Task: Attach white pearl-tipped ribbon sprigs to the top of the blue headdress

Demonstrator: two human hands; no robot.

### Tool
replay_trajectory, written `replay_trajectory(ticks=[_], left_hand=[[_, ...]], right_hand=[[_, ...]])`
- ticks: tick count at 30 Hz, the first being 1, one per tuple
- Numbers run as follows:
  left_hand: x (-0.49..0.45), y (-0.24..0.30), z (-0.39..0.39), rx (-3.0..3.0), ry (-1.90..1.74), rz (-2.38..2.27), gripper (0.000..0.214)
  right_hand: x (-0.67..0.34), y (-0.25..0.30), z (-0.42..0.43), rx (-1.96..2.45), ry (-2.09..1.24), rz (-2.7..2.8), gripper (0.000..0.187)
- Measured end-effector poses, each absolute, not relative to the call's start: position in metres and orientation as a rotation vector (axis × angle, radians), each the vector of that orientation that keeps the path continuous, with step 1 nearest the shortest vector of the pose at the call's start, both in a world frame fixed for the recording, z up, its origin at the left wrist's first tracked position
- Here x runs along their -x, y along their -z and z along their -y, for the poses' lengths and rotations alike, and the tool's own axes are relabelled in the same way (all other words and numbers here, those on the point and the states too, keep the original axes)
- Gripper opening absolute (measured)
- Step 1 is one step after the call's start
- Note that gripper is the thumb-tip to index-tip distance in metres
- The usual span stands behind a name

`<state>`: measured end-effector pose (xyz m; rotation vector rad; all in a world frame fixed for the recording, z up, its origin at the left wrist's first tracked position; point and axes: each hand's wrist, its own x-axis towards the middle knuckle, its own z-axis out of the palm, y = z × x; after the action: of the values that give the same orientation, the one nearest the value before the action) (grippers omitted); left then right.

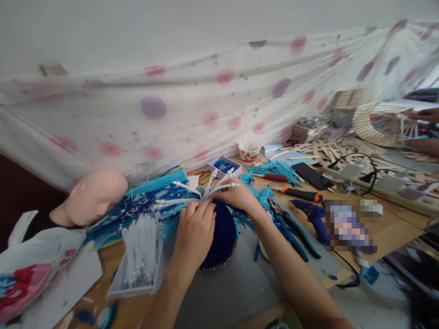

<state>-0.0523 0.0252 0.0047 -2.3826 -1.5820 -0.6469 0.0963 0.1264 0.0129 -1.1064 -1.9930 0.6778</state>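
Note:
Both hands are at a round dark-blue velvet headpiece (pixel 221 237) with a beaded rim, resting on a grey mat. White bead-tipped stalks (pixel 187 188) fan up from its top. My left hand (pixel 196 233) lies over its left side, fingers bent and pressed together at the foot of the stalks. From the right, my right hand (pixel 236 194) reaches in, its fingers pinched around the stalks' base; the fingertips are partly hidden. Turquoise beaded trim (pixel 265 198) spreads behind the headpiece. To the left, a white box (pixel 116 284) holds more white stalks with beads.
Pliers (pixel 297 233), a blue glue gun (pixel 310 212), an orange-black cutter (pixel 300 193) and a black phone (pixel 312 176) lie right. A mannequin head (pixel 98 194) and plastic bag (pixel 41 265) sit left. Another person's hand (pixel 427 115) holds a wooden-stick frame (pixel 373 123) at far right.

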Motion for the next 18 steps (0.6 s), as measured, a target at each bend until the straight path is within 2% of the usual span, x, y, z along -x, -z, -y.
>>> replay_trajectory(ticks=[7,16,18], left_hand=[[0.045,-0.010,-0.019,2.302,0.554,1.741,0.026],[0.045,-0.014,-0.020,2.318,0.436,1.736,0.026],[0.045,-0.015,-0.020,2.322,0.415,1.736,0.027]], right_hand=[[-0.103,-0.013,-0.119,0.899,-0.802,2.006,0.019],[-0.113,-0.016,-0.118,0.814,-0.940,1.916,0.008],[-0.117,-0.018,-0.116,0.814,-0.966,1.891,0.011]])
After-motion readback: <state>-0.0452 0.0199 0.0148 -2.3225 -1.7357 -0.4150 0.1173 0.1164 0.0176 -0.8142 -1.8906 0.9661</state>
